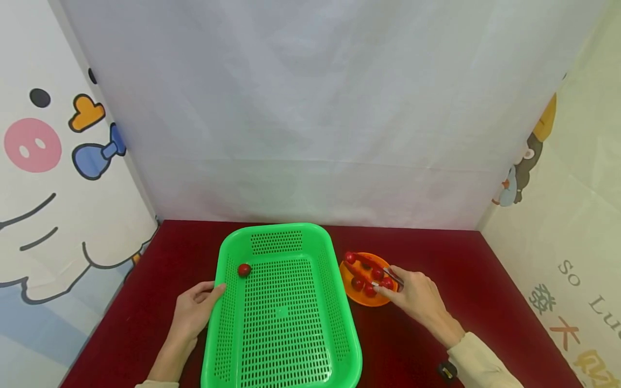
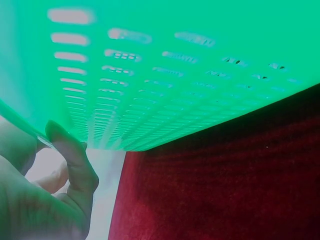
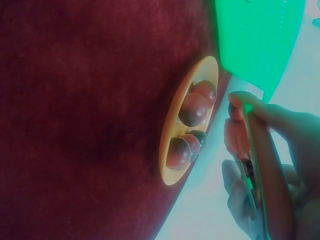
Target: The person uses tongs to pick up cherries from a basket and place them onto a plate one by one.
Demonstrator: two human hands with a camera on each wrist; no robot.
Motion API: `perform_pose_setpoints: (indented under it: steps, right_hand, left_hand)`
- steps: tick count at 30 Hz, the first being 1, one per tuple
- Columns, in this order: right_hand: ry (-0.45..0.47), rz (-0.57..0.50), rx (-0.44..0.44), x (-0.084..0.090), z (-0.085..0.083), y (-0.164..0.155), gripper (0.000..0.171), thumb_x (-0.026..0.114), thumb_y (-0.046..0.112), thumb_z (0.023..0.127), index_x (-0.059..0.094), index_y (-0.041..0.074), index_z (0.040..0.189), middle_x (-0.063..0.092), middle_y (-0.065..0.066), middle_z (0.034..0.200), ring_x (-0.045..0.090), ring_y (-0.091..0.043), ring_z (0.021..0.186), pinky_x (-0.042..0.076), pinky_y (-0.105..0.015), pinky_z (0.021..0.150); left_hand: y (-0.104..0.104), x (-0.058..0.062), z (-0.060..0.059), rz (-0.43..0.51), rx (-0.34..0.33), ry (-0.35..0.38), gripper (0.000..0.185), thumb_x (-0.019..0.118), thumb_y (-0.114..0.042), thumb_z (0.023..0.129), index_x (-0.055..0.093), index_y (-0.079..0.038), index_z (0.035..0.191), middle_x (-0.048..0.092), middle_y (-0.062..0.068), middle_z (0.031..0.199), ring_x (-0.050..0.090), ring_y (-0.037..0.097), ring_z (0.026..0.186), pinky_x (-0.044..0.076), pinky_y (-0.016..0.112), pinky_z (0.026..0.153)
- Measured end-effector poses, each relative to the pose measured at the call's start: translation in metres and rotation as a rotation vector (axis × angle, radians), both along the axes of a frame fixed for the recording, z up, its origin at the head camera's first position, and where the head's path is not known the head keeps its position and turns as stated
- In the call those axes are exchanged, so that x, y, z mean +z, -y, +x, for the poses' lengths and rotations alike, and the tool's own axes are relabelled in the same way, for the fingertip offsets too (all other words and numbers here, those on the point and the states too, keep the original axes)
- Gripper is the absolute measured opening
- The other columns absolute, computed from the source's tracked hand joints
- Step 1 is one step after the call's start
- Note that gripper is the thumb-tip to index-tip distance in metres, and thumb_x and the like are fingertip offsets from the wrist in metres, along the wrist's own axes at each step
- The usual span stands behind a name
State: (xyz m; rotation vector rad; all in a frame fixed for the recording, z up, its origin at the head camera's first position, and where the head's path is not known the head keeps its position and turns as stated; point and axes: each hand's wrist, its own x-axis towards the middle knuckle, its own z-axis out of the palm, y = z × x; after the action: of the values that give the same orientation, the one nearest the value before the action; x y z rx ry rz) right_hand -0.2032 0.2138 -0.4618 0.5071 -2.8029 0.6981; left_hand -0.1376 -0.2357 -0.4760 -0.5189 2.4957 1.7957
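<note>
My left hand point(image 1: 194, 310) grips the left rim of a green plastic basket point(image 1: 346, 328), thumb at the edge; the left wrist view shows the rim between thumb and fingers. One small red tomato-like ball point(image 1: 245, 270) lies inside, near the upper left. My right hand point(image 1: 418, 293) holds a pair of tongs point(image 1: 365, 260) with red ends, over an orange plate point(image 1: 358, 297). At the tongs' tips is another red ball point(image 1: 350, 257). Several more balls point(image 3: 193, 110) rest on the plate, as the right wrist view shows.
A dark red cloth point(image 1: 466, 275) covers the table. The plate stands just right of the basket. A small black object point(image 1: 447, 371) lies by the right sleeve. Pale curtains point(image 1: 310, 134) hang behind, with printed sheets at both sides.
</note>
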Motion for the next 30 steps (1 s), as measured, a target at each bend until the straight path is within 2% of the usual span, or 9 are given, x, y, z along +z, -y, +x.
perform_pose_setpoints:
  steps: [7,15,30]
  right_hand:
    - [0.025,0.021,0.006,-0.0010,0.0017,0.0010,0.047,0.089,0.032,0.082,0.074,-0.002,0.111,0.051,0.009,0.060,0.037,-0.006,0.049,0.033,-0.022,0.044]
    - [0.051,0.049,0.015,-0.0015,0.0022,0.0030,0.041,0.089,0.035,0.082,0.075,0.000,0.099,0.057,0.008,0.061,0.040,-0.006,0.050,0.036,-0.023,0.045]
    - [0.105,0.109,0.025,0.0047,0.0001,0.0027,0.049,0.089,0.035,0.081,0.075,-0.003,0.109,0.058,0.007,0.064,0.043,-0.008,0.052,0.036,-0.024,0.046]
  left_hand:
    - [-0.0006,0.0004,0.0002,-0.007,0.000,-0.005,0.054,0.062,-0.039,0.104,0.057,0.002,0.139,0.071,0.009,0.103,0.061,0.012,0.091,0.050,0.032,0.079]
    - [-0.0007,0.0000,0.0008,-0.006,-0.001,-0.006,0.054,0.062,-0.038,0.105,0.057,0.002,0.140,0.071,0.007,0.101,0.060,0.013,0.091,0.050,0.032,0.079]
    - [-0.0011,0.0003,0.0008,-0.001,0.008,-0.003,0.055,0.063,-0.039,0.104,0.058,0.003,0.139,0.071,0.007,0.100,0.060,0.013,0.091,0.049,0.032,0.078]
